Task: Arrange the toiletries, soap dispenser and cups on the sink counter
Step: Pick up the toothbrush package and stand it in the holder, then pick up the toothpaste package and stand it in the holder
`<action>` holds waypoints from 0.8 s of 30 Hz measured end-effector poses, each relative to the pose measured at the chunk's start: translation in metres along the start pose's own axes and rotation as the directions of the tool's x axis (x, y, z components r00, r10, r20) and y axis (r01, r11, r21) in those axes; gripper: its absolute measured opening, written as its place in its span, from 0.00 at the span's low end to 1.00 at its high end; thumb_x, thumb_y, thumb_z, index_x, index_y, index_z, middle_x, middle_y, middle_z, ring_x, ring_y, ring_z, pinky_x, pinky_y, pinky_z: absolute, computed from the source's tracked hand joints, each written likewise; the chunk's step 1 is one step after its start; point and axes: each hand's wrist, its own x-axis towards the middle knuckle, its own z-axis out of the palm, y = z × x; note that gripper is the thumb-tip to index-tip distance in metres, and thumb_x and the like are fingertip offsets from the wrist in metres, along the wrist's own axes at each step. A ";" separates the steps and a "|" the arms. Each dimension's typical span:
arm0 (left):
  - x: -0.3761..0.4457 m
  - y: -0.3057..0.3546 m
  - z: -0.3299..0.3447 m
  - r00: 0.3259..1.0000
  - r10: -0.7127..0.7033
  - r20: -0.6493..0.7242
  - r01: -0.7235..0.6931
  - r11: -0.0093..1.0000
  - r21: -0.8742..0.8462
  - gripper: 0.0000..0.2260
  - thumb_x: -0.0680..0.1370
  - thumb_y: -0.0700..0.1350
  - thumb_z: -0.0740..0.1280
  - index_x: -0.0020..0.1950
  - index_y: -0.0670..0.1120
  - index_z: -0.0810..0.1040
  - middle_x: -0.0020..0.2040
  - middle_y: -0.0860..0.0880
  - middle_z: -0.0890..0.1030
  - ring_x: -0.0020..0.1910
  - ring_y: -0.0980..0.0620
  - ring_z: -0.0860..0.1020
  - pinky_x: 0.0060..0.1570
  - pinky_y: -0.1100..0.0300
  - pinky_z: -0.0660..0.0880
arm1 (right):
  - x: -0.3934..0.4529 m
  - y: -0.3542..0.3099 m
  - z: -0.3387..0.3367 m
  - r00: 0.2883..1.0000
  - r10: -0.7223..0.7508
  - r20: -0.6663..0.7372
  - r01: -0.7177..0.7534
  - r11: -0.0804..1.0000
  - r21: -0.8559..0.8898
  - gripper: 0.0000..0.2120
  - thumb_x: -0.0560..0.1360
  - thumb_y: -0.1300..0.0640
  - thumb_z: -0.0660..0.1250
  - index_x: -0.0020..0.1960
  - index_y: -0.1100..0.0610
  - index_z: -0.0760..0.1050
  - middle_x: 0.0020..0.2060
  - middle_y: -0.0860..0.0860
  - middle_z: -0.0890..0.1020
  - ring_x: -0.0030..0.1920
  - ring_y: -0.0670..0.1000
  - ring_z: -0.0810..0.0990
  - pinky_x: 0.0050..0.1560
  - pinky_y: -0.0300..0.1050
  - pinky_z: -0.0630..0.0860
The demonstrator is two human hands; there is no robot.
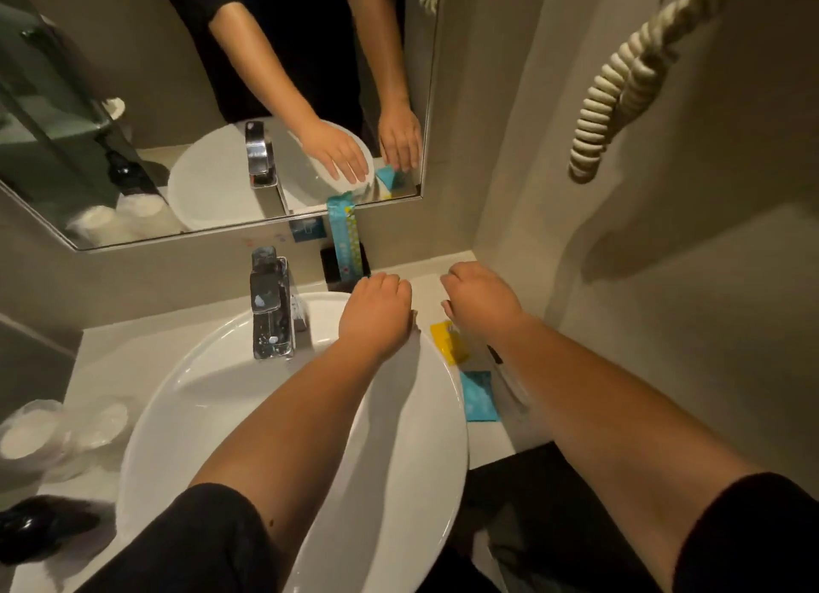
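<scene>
Reaching over counter (447,282): left hand (376,311) and right hand (481,302) knuckles-up, fingers hidden; grip state unclear.

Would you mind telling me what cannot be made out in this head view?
- Left hand: fingers curl out of sight; any hold unclear.
- Right hand: the same, seen from behind.
- Dark dispenser: blurred near the left edge.
- Cups: blurred; count uncertain.
- Teal sachet: print too small, and the right forearm partly covers it.

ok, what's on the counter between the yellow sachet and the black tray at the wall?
Head view: bare counter, plus the left hand and right hand over it. Yellow sachet near, black tray behind.
</scene>
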 end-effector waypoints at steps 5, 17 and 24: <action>-0.002 0.024 0.003 0.997 0.082 0.003 -0.082 0.996 -0.021 0.15 0.78 0.53 0.61 0.57 0.44 0.73 0.56 0.44 0.77 0.56 0.43 0.73 0.56 0.52 0.68 | -0.041 0.010 0.005 0.995 0.090 0.040 -0.089 0.996 -0.020 0.17 0.78 0.51 0.61 0.63 0.59 0.73 0.60 0.57 0.75 0.62 0.59 0.72 0.61 0.50 0.69; 0.009 0.098 0.018 0.972 0.231 0.052 -0.225 0.970 -0.096 0.14 0.80 0.51 0.60 0.58 0.42 0.74 0.56 0.43 0.77 0.56 0.44 0.73 0.57 0.54 0.68 | -0.117 0.034 0.025 0.936 0.334 0.112 -0.339 0.940 0.030 0.13 0.79 0.54 0.60 0.61 0.57 0.73 0.57 0.54 0.76 0.59 0.54 0.74 0.57 0.47 0.73; 0.022 0.133 0.044 0.968 0.087 0.236 -0.009 0.950 -0.313 0.12 0.81 0.45 0.60 0.60 0.39 0.72 0.59 0.40 0.74 0.58 0.40 0.73 0.53 0.52 0.70 | -0.126 0.033 0.053 0.825 0.499 0.266 -0.535 0.841 0.081 0.10 0.79 0.56 0.61 0.57 0.58 0.75 0.53 0.55 0.78 0.50 0.55 0.78 0.47 0.47 0.75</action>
